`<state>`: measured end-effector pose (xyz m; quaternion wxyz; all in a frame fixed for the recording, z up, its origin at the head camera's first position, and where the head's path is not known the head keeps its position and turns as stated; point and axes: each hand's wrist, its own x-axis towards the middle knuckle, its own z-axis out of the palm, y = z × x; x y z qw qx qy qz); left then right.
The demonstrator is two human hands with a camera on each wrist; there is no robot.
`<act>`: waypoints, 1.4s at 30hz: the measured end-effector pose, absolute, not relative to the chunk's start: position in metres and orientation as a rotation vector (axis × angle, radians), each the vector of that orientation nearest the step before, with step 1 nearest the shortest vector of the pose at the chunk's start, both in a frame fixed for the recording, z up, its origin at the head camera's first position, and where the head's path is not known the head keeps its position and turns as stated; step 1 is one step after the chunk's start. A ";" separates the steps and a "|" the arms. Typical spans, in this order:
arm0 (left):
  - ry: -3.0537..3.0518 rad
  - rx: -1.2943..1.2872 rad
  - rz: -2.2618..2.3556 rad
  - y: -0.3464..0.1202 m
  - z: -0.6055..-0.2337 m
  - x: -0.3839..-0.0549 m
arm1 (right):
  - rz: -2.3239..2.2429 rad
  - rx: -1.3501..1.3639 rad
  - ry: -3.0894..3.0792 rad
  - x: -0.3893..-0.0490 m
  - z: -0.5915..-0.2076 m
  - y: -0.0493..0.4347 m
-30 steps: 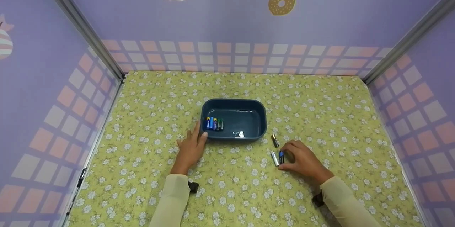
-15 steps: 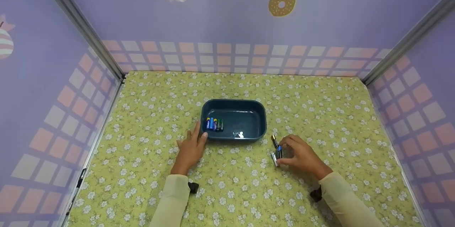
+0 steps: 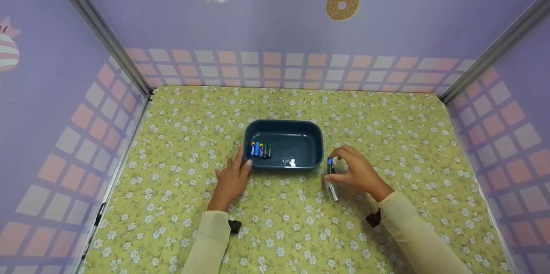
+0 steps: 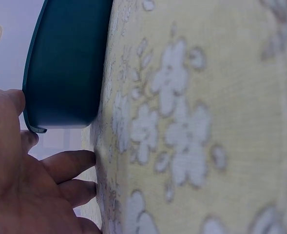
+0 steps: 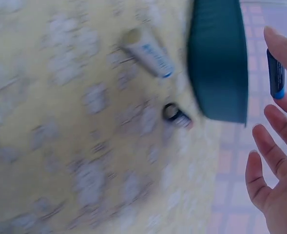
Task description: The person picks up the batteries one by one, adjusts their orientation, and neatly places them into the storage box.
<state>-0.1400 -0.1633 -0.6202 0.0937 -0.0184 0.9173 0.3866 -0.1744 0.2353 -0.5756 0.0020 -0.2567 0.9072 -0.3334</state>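
My right hand (image 3: 355, 172) pinches a black battery with a blue end (image 5: 276, 75) between thumb and index finger, raised off the table right of the dark blue bin (image 3: 296, 147). Below that hand lies a white-silver battery (image 3: 333, 193). A black battery (image 5: 176, 114) also lies on the cloth in the right wrist view; the hand mostly covers it in the head view. My left hand (image 3: 231, 181) rests at the bin's front left corner, its thumb and fingers extended against the wall and rim. Several batteries (image 3: 261, 150) stand in a row at the left inside the bin.
A yellow-green flowered cloth (image 3: 180, 136) covers the table. Purple printed wall panels (image 3: 275, 16) enclose the back and both sides, with grey metal posts (image 3: 468, 68) at the corners.
My right hand has lifted the blue-ended battery from beside the white one and carried it forward and left toward the bin. The left hand stays in place.
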 end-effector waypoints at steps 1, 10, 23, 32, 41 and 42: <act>2.722 -0.054 1.148 -0.163 -0.620 -0.140 | -1.045 -0.809 2.851 -0.176 -0.573 0.232; 2.714 -0.049 1.149 -0.164 -0.621 -0.139 | -1.046 -0.879 2.888 -0.195 -0.555 0.202; 2.736 -0.041 1.166 -0.163 -0.625 -0.142 | -1.165 -0.871 2.837 -0.229 -0.541 0.156; 2.728 -0.045 1.172 -0.163 -0.625 -0.141 | -1.198 -0.903 2.780 -0.247 -0.551 0.126; 2.728 -0.047 1.164 -0.164 -0.625 -0.142 | -1.109 -0.914 2.789 -0.259 -0.564 0.104; 2.730 -0.047 1.165 -0.164 -0.625 -0.142 | -1.086 -0.916 2.795 -0.260 -0.565 0.102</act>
